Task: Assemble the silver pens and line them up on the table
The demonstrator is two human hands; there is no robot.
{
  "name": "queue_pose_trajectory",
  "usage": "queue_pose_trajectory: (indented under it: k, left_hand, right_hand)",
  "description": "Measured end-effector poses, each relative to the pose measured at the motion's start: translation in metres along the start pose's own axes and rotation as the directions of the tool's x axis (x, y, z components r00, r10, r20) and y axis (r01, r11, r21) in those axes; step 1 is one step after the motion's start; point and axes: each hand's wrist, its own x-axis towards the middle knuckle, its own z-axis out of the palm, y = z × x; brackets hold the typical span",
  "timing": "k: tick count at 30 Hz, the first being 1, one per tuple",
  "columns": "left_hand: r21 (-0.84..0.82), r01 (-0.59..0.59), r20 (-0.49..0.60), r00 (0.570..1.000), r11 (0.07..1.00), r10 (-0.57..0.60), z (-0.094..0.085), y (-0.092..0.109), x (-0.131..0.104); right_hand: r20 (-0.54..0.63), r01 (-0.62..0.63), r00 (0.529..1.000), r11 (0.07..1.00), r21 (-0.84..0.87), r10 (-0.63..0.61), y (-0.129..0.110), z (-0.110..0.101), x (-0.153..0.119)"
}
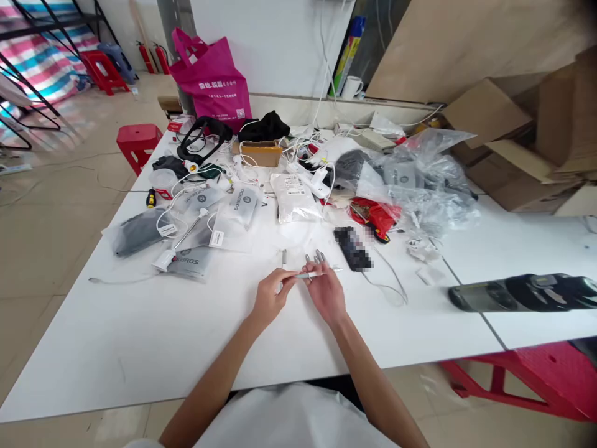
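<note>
In the head view, the left hand pinches the near end of a slim pale rod between thumb and fingers, above the table. The rod runs sideways to the right hand, across its fingers. That hand is turned palm up, its fingers partly curled; whether it grips the rod too, I cannot tell. Grey tips show just past its fingers, perhaps more rods, and another thin grey piece stands out beyond the left hand.

The phone, partly blurred, lies near the right hand, with a white cable beside it. Beyond it are a red bag and a screwdriver. A white packet lies ahead of both hands. To the left are grey packets and a white socket on a metal stem. A dark cylinder lies on its side at the right, below open cartons.
</note>
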Motion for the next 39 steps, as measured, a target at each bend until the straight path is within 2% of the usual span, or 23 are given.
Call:
queue_pose_trajectory:
  k: [4, 6, 8, 11, 13, 15, 17, 19, 21, 23, 25, 27, 28, 30, 32, 34, 36, 39]
  left_hand:
    - [-0.138, 0.134, -0.073, 0.987, 0.981, -0.145, -0.008, -0.001, 0.004]
    - [-0.198, 0.144, -0.075, 0.984, 0.970, -0.162, -0.007, 0.000, 0.007]
    - [-0.232, 0.120, -0.075, 0.987, 0.965, -0.140, -0.003, 0.004, 0.010]
    - [-0.288, 0.137, -0.004, 0.990, 0.948, -0.144, 0.007, 0.011, 0.012]
    - [-0.391, 0.214, 0.070, 0.977, 0.895, -0.203, 0.014, 0.016, 0.012]
    - [-0.517, 0.297, 0.126, 0.954, 0.803, -0.272, 0.019, 0.020, 0.011]
    - [-0.587, 0.349, 0.151, 0.934, 0.730, -0.325, 0.022, 0.021, 0.012]
    - [-0.601, 0.357, 0.140, 0.928, 0.715, -0.345, 0.024, 0.020, 0.014]
    - [-0.581, 0.330, 0.094, 0.935, 0.744, -0.342, 0.027, 0.016, 0.017]
    - [-0.538, 0.302, 0.021, 0.938, 0.787, -0.345, 0.030, 0.011, 0.020]
    - [-0.486, 0.288, -0.061, 0.931, 0.825, -0.361, 0.034, 0.007, 0.024]
    - [-0.455, 0.268, -0.098, 0.933, 0.849, -0.347, 0.036, 0.007, 0.025]
    - [-0.451, 0.253, -0.083, 0.943, 0.856, -0.322, 0.035, 0.008, 0.026]
    - [-0.447, 0.246, 0.018, 0.964, 0.860, -0.266, 0.031, 0.013, 0.027]
    - [-0.426, 0.286, 0.149, 0.958, 0.858, -0.246, 0.024, 0.018, 0.030]
    - [-0.384, 0.326, 0.222, 0.941, 0.864, -0.257, 0.016, 0.019, 0.035]
    - [-0.354, 0.318, 0.213, 0.943, 0.880, -0.255, 0.010, 0.014, 0.041]
    - [-0.358, 0.248, 0.086, 0.969, 0.900, -0.232, 0.005, 0.002, 0.049]
  right_hand:
    - [0.027, -0.062, 0.997, 0.988, -0.143, 0.066, 0.016, -0.020, -0.013]
    - [0.073, -0.087, 0.992, 0.974, -0.208, 0.104, 0.017, -0.029, -0.018]
    - [0.186, -0.084, 0.972, 0.951, -0.297, 0.144, 0.012, -0.034, -0.020]
    - [0.361, -0.059, 0.909, 0.920, -0.387, 0.210, 0.002, -0.034, -0.016]
    - [0.418, -0.103, 0.875, 0.937, -0.335, 0.246, -0.002, -0.032, -0.011]
    - [0.450, -0.212, 0.844, 0.952, -0.223, 0.293, -0.001, -0.032, -0.007]
    - [0.466, -0.300, 0.821, 0.944, -0.137, 0.329, 0.003, -0.034, -0.005]
    - [0.465, -0.312, 0.821, 0.942, -0.123, 0.332, 0.008, -0.038, -0.007]
    - [0.444, -0.239, 0.846, 0.954, -0.179, 0.296, 0.010, -0.041, -0.010]
    - [0.387, -0.093, 0.898, 0.951, -0.295, 0.208, 0.010, -0.044, -0.013]
    - [0.321, 0.073, 0.944, 0.895, -0.440, 0.081, 0.009, -0.045, -0.014]
    - [0.285, 0.179, 0.958, 0.822, -0.540, -0.021, 0.010, -0.045, -0.013]
    - [0.271, 0.197, 0.961, 0.807, -0.557, -0.047, 0.011, -0.045, -0.013]
    - [0.247, 0.189, 0.967, 0.819, -0.542, -0.059, 0.013, -0.044, -0.011]
    - [0.238, 0.189, 0.969, 0.828, -0.527, -0.070, 0.013, -0.042, -0.008]
    - [0.259, 0.237, 0.961, 0.787, -0.570, -0.101, 0.010, -0.039, -0.004]
    - [0.304, 0.302, 0.944, 0.707, -0.640, -0.128, 0.005, -0.034, 0.002]
    - [0.395, 0.402, 0.907, 0.592, -0.699, -0.149, 0.002, -0.027, 0.013]
